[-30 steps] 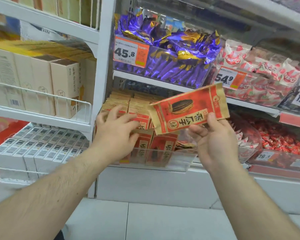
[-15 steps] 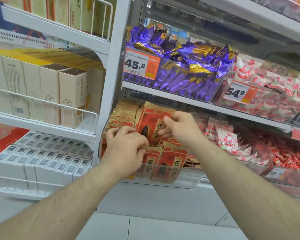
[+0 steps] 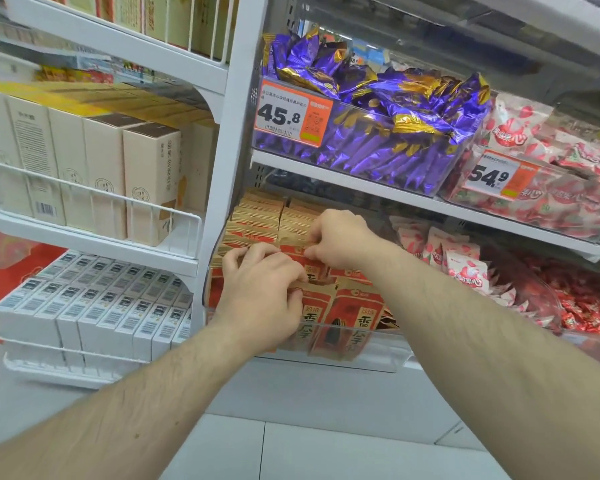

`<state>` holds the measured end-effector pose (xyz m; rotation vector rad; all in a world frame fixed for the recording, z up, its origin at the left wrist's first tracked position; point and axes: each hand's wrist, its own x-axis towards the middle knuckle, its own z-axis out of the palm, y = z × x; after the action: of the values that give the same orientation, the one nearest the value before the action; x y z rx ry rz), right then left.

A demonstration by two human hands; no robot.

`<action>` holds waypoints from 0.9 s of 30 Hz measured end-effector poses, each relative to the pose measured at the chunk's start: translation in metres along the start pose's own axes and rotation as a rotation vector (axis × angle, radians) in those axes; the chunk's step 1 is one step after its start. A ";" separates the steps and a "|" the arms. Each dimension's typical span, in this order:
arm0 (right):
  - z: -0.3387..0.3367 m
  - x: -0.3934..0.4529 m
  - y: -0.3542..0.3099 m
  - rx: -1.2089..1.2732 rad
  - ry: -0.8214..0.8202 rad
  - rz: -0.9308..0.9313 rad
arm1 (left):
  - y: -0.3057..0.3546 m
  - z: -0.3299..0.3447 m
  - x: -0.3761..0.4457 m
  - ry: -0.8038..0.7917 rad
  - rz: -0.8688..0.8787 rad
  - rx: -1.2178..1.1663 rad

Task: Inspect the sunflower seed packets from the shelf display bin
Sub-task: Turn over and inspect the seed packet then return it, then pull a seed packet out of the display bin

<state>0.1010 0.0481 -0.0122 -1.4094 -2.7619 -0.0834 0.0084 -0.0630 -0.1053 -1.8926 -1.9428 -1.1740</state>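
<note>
**Both hands in the seed packet bin**

Clear plastic display bin (image 3: 378, 351) sits on the lower white shelf, its front lip low and its top open. The white shelf board (image 3: 413, 197) above leaves only a narrow gap over the packets. White upright post (image 3: 222, 188) walls the bin's left side; pink-and-white candy bags (image 3: 465, 268) crowd its right.

Red-and-kraft paper sunflower seed packets (image 3: 350, 320) stand upright in tight rows inside the bin, flat, matte, with crimped top edges.

Left hand (image 3: 264, 289) lies over the front rows, fingers curled, tips pinching a packet's top edge. Right hand (image 3: 340, 240) reaches further back, knuckles up, fingertips pinching a packet top in the middle rows.

Above: glossy purple-and-gold foil wrappers (image 3: 395, 133) in a clear tub, orange price tag (image 3: 291, 116) on its front. Left rack holds beige cardboard boxes (image 3: 146, 181) behind a white wire rail.
</note>
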 end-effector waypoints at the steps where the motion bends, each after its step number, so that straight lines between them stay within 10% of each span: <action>1: 0.002 0.003 -0.001 -0.023 -0.043 0.015 | 0.000 0.001 0.000 0.010 0.004 -0.002; 8: 0.012 0.015 -0.006 -0.047 0.071 0.144 | 0.000 0.005 0.000 0.053 -0.013 -0.041; 15: 0.002 0.000 0.002 0.525 -0.025 0.162 | 0.002 0.005 0.000 0.075 0.011 -0.002; 21: 0.003 -0.016 0.012 0.273 -0.164 0.104 | 0.005 0.001 0.001 0.059 -0.010 0.029; 27: 0.005 -0.029 0.029 0.589 0.571 0.142 | 0.006 0.002 0.000 0.084 0.001 0.043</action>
<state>0.1411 0.0420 -0.0180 -1.1747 -1.9888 0.2667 0.0149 -0.0625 -0.1046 -1.7934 -1.9068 -1.1820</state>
